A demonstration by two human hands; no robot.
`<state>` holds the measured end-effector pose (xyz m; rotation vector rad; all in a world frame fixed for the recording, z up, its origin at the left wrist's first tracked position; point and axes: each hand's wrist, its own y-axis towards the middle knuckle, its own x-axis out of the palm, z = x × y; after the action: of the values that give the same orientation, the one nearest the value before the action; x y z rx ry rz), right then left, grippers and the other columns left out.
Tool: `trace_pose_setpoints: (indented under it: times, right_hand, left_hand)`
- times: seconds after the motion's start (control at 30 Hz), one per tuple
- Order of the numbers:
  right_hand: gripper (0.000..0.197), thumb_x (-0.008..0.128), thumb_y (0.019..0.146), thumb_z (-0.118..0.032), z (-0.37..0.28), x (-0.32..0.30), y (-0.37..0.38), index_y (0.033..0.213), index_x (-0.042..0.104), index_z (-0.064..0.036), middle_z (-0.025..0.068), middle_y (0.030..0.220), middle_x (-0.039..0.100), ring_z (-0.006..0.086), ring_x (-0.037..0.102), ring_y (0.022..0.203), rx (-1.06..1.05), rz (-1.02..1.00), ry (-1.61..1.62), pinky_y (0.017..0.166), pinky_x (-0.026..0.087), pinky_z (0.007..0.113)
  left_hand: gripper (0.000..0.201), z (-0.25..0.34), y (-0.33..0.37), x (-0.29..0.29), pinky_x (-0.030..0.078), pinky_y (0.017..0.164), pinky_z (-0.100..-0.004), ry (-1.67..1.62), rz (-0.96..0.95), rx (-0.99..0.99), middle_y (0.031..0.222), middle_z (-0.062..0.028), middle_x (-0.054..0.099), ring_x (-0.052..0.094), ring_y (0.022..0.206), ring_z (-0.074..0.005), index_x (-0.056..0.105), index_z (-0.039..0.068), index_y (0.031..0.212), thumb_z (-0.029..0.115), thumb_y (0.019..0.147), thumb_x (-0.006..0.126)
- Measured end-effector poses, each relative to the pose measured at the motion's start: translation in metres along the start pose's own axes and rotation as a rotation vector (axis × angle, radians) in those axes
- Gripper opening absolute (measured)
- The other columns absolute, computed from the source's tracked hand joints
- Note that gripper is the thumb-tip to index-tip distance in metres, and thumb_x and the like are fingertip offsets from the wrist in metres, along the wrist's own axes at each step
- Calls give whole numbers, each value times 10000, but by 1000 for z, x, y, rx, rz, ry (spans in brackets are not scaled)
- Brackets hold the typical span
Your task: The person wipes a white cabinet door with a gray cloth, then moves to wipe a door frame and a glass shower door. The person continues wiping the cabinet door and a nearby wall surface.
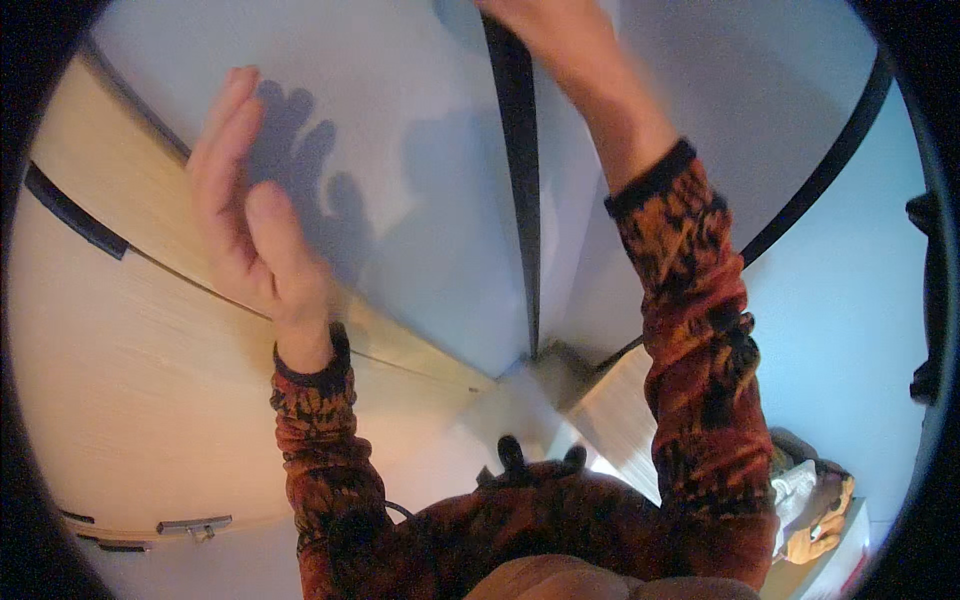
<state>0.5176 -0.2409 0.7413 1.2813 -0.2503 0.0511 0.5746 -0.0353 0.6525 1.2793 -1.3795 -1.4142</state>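
My left hand [240,205] is raised at the left, fingers stretched upward and thumb apart, with nothing in it. Its shadow falls on the pale grey panel [400,130] behind it; I cannot tell whether the hand touches the panel. My right hand [550,25] reaches up to the top edge, beside the upper end of a black vertical strip [515,130]. The fingers of that hand are cut off by the frame, so what they touch or hold is hidden. Both forearms wear patterned rust-and-black sleeves.
Light wood cabinet fronts [130,370] with dark handles line the left side. Beyond my right arm, a black curved edge [820,185] borders a pale blue surface [840,330]. A wooden panel [620,415] stands lower down, and an orange-brown soft item [815,535] lies at the lower right.
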Motion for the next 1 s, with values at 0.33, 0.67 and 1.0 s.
trace_pose_setpoints:
  times: [0.33, 0.67, 1.0]
  right_hand:
    - [356, 590, 750, -18, -132, -139, -322, 1097, 608, -98, 185, 1013, 523, 365, 525, 924, 854, -843, 309, 778, 436, 401]
    - [235, 525, 846, -58, -196, -178, -353, 1072, 562, -4, 182, 1064, 534, 297, 555, 935, 1481, -769, 364, 808, 441, 344]
    - [378, 569, 799, -297, -174, -28, -140, 1088, 598, -53, 183, 1043, 513, 323, 523, 854, 571, 32, 644, 732, 421, 403]
  left_hand:
    - [308, 0, -6, -12, 368, 967, -457, 169, 99, 232, 1052, -261, 579, 530, 1049, -365, 505, -112, 1040, 153, 903, 426]
    - [302, -2, -27, -20, 383, 951, -512, 167, 69, 235, 1030, -302, 566, 541, 1016, -394, 488, -117, 1018, 149, 906, 401]
    - [433, 18, -104, -53, 268, 1021, -526, 601, -49, 46, 1314, -269, 363, 334, 1241, -403, 485, -75, 1139, 268, 923, 334]
